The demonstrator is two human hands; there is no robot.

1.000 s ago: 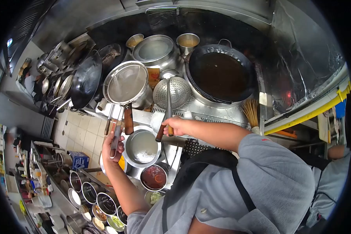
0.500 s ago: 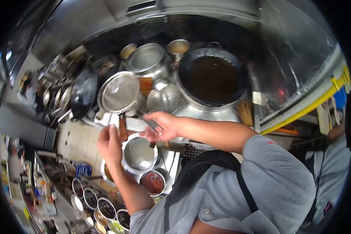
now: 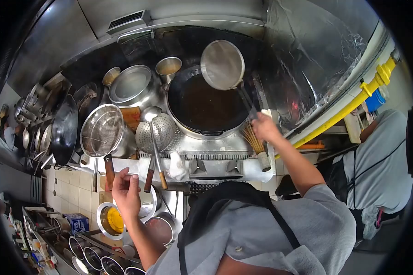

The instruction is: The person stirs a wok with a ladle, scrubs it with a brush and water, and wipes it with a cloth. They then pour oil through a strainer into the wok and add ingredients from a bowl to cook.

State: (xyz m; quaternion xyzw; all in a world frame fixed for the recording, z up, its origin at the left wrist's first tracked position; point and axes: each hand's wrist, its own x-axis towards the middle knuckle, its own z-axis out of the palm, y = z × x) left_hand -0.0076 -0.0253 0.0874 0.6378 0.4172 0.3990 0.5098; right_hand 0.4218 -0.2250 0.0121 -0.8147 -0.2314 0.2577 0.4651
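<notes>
My right hand (image 3: 265, 126) is closed around the dark handle of a round fine-mesh strainer (image 3: 222, 65). The strainer's mesh is over the back right part of a large black wok (image 3: 176, 98) with dark liquid in it. My left hand (image 3: 126, 190) has loosely curled fingers that stand apart, with nothing visible in them. Just left of it is the wooden handle of a second strainer (image 3: 102, 130), which rests over a metal pot. A perforated ladle (image 3: 155, 133) and a solid ladle (image 3: 150, 114) lie between that strainer and the wok.
A bamboo brush (image 3: 257, 146) stands right of the wok's front edge. Pots and a bowl with yellow content (image 3: 116, 220) are below my left hand. Black woks (image 3: 64, 130) stand at the left. A yellow pipe (image 3: 353, 103) runs at the right, beside another person in grey (image 3: 381, 160).
My right hand has moved away from my left, to the right, and now holds the fine-mesh strainer over the wok. The view has shifted, so the stove appears farther left.
</notes>
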